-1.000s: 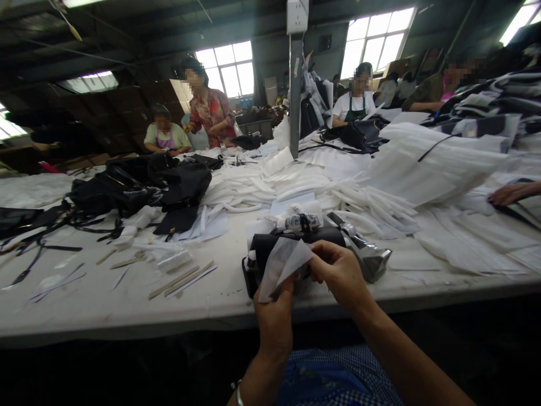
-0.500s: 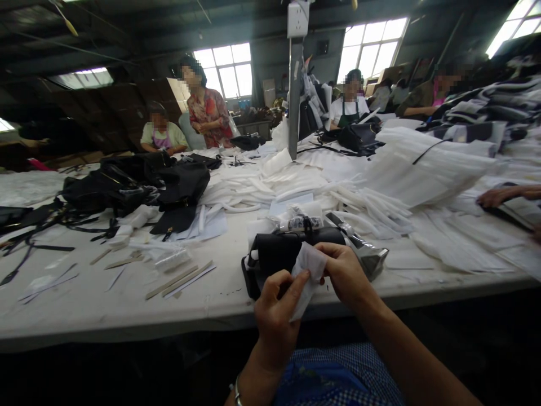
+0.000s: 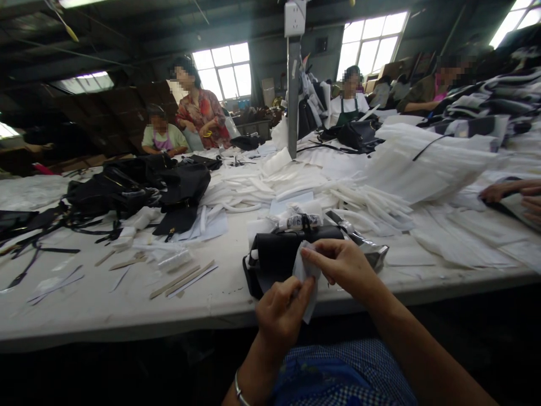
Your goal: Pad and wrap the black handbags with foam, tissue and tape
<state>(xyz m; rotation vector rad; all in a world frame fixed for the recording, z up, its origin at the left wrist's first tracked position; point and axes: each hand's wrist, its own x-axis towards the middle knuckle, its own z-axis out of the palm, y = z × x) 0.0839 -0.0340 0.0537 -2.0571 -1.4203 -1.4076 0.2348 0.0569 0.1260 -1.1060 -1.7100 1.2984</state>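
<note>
Between my two hands is a small, thin white sheet, like tissue or foam wrap, crumpled lengthwise. My left hand pinches its lower part between thumb and fingers. At its top, my right hand has thumb and fingertips closed on the edge. Just behind the sheet a black bag lies on the table's front edge, partly hidden by my hands. Clear plastic wrap sticks out at the bag's right side, and a dark strap or tie stands on top of it.
White foam strips heap across the middle of the white table. Black bags pile at left, near cardboard strips. White sheets stack at right, close to a co-worker's hands. A grey post rises mid-table.
My right hand has shifted its grip along the sheet's top edge, and my left hand has moved slightly right. The sheet is narrower and more bunched. A standing co-worker has shifted left.
</note>
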